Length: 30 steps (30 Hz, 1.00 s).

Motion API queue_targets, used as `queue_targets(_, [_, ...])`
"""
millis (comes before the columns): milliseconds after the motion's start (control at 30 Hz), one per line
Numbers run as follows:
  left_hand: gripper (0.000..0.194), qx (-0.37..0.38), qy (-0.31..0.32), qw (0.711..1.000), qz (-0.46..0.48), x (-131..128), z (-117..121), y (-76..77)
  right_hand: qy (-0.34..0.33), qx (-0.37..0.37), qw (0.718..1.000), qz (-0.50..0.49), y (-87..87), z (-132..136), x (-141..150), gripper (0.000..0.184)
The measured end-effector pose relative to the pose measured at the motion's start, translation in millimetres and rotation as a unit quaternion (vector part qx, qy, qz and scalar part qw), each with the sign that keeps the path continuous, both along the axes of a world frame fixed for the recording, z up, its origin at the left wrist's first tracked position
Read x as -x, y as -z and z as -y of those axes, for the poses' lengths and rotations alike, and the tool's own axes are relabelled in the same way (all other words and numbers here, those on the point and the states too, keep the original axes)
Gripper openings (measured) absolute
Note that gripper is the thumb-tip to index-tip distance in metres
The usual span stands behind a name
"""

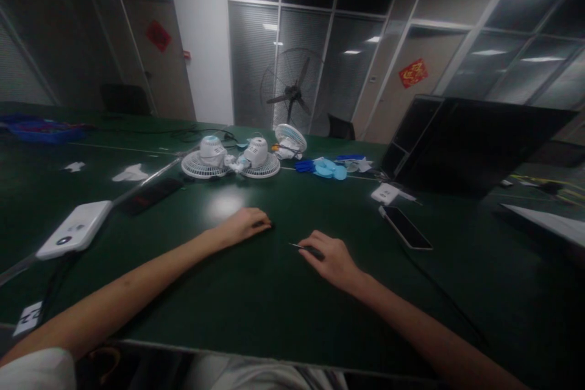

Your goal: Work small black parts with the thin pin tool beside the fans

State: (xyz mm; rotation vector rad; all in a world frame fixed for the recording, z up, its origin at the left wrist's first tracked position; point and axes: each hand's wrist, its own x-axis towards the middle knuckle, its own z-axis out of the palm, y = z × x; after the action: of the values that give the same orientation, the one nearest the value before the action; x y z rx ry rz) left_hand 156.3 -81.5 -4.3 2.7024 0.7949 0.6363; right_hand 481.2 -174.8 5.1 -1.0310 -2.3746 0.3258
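My right hand [333, 259] rests on the green table, its fingers closed around the dark handle of a small screwdriver [314, 251]. The thin metal shaft points left toward my other hand. My left hand [245, 224] lies on the tabletop a little farther off, fingers curled together. Something small and dark shows at its fingertips, too small to name. Beyond the hands, two white fans [208, 158] [260, 159] lie with their grilles down, and a third white fan [290, 141] leans behind them with its grille tilted up.
Blue gloves [305, 166] and light blue round pieces [329, 169] lie right of the fans. A phone [406, 227], a small white box [385, 193] and a large black monitor [475, 143] are to the right. Leftward are a white power bank [75, 228], crumpled tissue [131, 173] and a blue tray [43, 132].
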Motion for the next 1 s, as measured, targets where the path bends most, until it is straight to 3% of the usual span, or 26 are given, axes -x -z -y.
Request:
queue_targets(100, [0.019,-0.011,0.077,0.997,-0.002,-36,32,3.8,0.0,-0.009,1.0,0.002,-0.2,0,1,0.015])
queue_targets(233, [0.015,0.012,0.073,0.997,-0.016,-48,53,0.3,-0.001,-0.014,1.0,-0.001,0.6,1,1,0.014])
queue_targets(500, [0.015,0.097,0.037,0.994,0.023,-44,54,-3.7,0.002,-0.025,1.0,-0.001,0.3,2,1,0.012])
queue_targets(767, [0.016,0.168,0.06,0.982,0.062,-47,55,-6.0,-0.023,-0.029,0.999,0.01,1.6,2,3,0.016])
queue_targets(1000, [0.02,0.169,0.065,0.982,0.059,-51,58,-11.4,-0.034,-0.047,0.998,0.037,2.9,1,6,0.021])
